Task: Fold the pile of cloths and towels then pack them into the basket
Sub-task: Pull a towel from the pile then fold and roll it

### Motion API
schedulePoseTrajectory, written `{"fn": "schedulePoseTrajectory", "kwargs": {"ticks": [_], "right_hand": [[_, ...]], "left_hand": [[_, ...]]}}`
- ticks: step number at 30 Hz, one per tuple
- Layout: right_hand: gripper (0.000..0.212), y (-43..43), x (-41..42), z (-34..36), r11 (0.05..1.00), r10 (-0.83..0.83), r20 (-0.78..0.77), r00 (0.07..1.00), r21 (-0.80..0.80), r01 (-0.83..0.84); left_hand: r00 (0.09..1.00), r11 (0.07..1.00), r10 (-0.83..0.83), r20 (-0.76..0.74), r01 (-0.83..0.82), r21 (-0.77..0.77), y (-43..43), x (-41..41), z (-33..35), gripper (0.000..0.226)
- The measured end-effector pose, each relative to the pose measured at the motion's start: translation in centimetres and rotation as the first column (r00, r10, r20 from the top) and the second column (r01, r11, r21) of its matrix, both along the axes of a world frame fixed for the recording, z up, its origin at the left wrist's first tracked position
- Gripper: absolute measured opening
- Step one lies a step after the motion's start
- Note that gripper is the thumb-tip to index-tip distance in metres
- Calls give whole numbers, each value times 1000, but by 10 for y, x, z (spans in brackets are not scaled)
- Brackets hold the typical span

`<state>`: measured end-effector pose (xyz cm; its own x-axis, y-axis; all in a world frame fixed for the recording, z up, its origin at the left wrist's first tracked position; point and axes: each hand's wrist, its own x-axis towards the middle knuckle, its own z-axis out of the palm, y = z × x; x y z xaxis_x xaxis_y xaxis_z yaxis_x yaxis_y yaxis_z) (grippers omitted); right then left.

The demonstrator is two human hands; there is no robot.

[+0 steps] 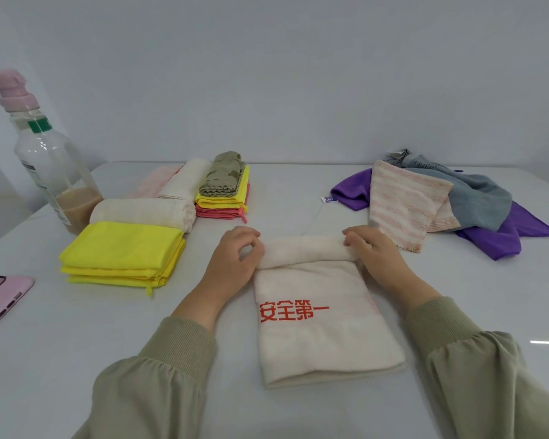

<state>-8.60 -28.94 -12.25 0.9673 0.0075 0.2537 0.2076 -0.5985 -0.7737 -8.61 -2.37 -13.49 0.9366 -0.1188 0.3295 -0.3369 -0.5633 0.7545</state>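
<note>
Two-handed pinch on crosswise roll of cream towel [317, 340], left hand [238, 253] and right hand [376, 253] at opposite ends, unrolled length nearward.

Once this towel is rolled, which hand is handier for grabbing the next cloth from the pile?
Probably the right hand: the pile lies on its side, striped cloth close beside it. The left hand is farther. Both grip the towel.

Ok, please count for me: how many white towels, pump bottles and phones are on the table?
White towels: 3 (towel with red characters, partly rolled; near rolled towel; far rolled towel)
Pump bottle: 1
Pink phone: 1
Total: 5
</note>
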Motion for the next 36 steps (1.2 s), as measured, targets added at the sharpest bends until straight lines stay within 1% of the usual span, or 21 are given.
{"fn": "schedulePoseTrajectory", "kwargs": {"ticks": [3, 4, 6, 8, 9, 10, 11, 13, 14, 16, 19, 21, 23, 25, 27, 28, 30, 33, 35, 36], "right_hand": [[12, -2, 3, -4, 999, -30, -86, 996, -27, 27], [17, -2, 4, -4, 998, -34, -121, 992, -63, 26], [39, -5, 5, -3, 984, -38, -168, 985, -180, 7], [46, -6, 6, 0, 957, -28, -161, 987, -289, -20], [46, -7, 6, 1, 956, -21, -164, 986, -291, -28], [45, -7, 4, 1, 967, -13, -179, 984, -253, -33], [41, -8, 3, 1, 984, -2, -205, 979, -177, -35], [28, -10, 2, 0, 999, 14, -218, 976, -32, -21], [23, -10, 2, -1, 1000, 4, -199, 980, -3, -5], [18, -6, 1, 0, 999, -36, -128, 991, 25, 40], [16, 1, -1, 3, 993, -90, 6, 996, 77, 89], [19, 2, -4, 4, 993, -93, 59, 994, 79, 89], [29, 1, -6, 2, 996, -92, 95, 991, 24, 90], [37, 1, -9, 0, 994, -63, 180, 982, -75, 77], [40, -3, -14, -1, 982, 33, 305, 952, -187, 26], [42, -5, -16, -1, 972, 81, 336, 938, -235, 0], [42, -7, -20, 0, 957, 134, 309, 942, -287, -42], [41, -10, -28, 1, 942, 191, 147, 971, -307, -138], [27, -12, -34, 2, 956, 197, 55, 979, -234, -179], [26, -11, -35, 2, 973, 182, 24, 983, -152, -176]], "left_hand": [[994, 994, 101, -26, -101, 33, -3, 2, -2, 18], [991, 991, 126, -55, -123, 48, -2, 4, -2, 17], [982, 989, 123, -144, -109, 102, 1, 6, -4, 25], [988, 966, 83, -130, -47, 255, 6, 8, -5, 37], [989, 953, 75, -126, -34, 302, 7, 9, -5, 47], [989, 949, 70, -133, -25, 313, 7, 9, -4, 53], [986, 957, 57, -154, -11, 289, 7, 9, -3, 50], [978, 988, 21, -207, 10, 152, 5, 6, -3, 28], [979, 996, 6, -204, 12, 84, 3, 3, -1, 20], [990, 1000, 6, -142, -5, 8, -1, -2, 3, 15], [999, 999, 47, -4, -47, -12, -5, -6, 6, 18], [996, 999, 54, 76, -55, 1, -5, -7, 6, 18], [990, 998, 56, 127, -60, 31, -4, -8, 6, 21], [985, 996, 38, 168, -51, 76, -1, -9, 5, 25], [976, 990, 1, 217, -32, 139, 2, -11, 5, 26], [972, 986, -25, 235, -15, 166, 3, -12, 4, 27], [970, 979, -77, 233, 29, 203, 6, -14, 2, 30], [983, 978, -132, 129, 108, 179, 10, -19, 1, 36], [989, 988, -145, 42, 142, 63, 11, -24, 4, 31], [991, 991, -130, -1, 130, -15, 10, -26, 6, 28]]}}
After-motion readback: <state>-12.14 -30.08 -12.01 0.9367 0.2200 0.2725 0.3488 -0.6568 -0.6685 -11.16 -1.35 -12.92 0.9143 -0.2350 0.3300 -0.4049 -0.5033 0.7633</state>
